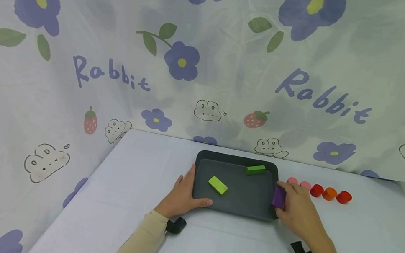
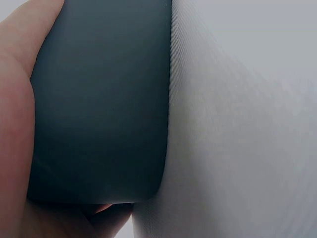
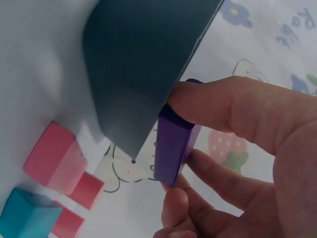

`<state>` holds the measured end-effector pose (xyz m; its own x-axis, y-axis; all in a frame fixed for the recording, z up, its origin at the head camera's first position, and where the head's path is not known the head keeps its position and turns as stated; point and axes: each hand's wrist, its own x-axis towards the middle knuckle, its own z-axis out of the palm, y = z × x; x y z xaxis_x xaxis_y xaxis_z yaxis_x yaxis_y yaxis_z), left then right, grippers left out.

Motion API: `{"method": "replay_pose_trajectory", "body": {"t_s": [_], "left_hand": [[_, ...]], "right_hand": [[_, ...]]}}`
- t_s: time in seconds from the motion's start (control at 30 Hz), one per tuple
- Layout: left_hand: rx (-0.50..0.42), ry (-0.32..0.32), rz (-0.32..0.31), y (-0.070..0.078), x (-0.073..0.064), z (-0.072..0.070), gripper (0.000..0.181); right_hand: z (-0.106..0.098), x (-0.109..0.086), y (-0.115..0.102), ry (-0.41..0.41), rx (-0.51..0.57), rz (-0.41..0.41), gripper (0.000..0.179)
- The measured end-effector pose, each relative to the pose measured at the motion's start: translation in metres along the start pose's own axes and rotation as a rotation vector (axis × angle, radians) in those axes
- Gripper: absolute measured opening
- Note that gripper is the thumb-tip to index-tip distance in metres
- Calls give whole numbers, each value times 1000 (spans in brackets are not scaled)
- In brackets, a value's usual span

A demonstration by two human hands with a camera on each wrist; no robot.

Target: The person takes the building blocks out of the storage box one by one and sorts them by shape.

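Observation:
A dark grey rectangular tray (image 1: 241, 196) sits on the white table. My left hand (image 1: 181, 200) grips its left side, with the thumb over the front left corner; in the left wrist view the tray's wall (image 2: 104, 109) fills the space beside the thumb. Between thumb and fingertips my right hand (image 1: 300, 210) pinches a purple block (image 1: 279, 197), held at the tray's right rim. The right wrist view shows the same purple block (image 3: 172, 146) close to the tray's edge. Inside the tray lie a lime green block (image 1: 218, 186) and a darker green block (image 1: 255, 169).
Right of the tray stands a row of small pieces: pink (image 1: 305, 185), red (image 1: 317, 191), orange (image 1: 329, 194) and another red (image 1: 344, 197). The right wrist view also has a teal block (image 3: 29, 213) beside pink blocks (image 3: 54, 156). A patterned curtain (image 1: 212, 81) hangs behind the table.

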<state>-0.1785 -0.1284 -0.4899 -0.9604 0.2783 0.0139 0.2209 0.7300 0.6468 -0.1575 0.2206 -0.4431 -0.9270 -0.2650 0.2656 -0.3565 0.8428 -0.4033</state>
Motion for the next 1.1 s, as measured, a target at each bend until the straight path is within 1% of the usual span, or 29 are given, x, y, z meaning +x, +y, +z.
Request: {"method": "replay_pose_trajectory", "body": {"t_s": [0.13, 0.27, 0.5, 0.63, 0.8, 0.97, 1.1], "left_hand": [[7, 0, -6, 0, 0, 0, 128], [10, -3, -10, 0, 0, 0, 129], [5, -3, -8, 0, 0, 0, 128], [9, -3, -12, -2, 1, 1, 129], [16, -3, -17, -4, 3, 3, 130], [16, -5, -16, -5, 3, 3, 130], [15, -6, -12, -4, 3, 3, 129]], "right_hand": [[-3, -3, 2, -5, 19, 7, 62], [-7, -6, 4, -21, 16, 24, 65], [-14, -11, 7, -9, 8, 22, 65], [-15, -13, 10, -33, 13, 54, 67], [-15, -14, 16, -82, 4, 96, 70], [-16, -15, 26, -102, -15, 107, 72], [-16, -17, 32, -96, -17, 100, 72]]}}
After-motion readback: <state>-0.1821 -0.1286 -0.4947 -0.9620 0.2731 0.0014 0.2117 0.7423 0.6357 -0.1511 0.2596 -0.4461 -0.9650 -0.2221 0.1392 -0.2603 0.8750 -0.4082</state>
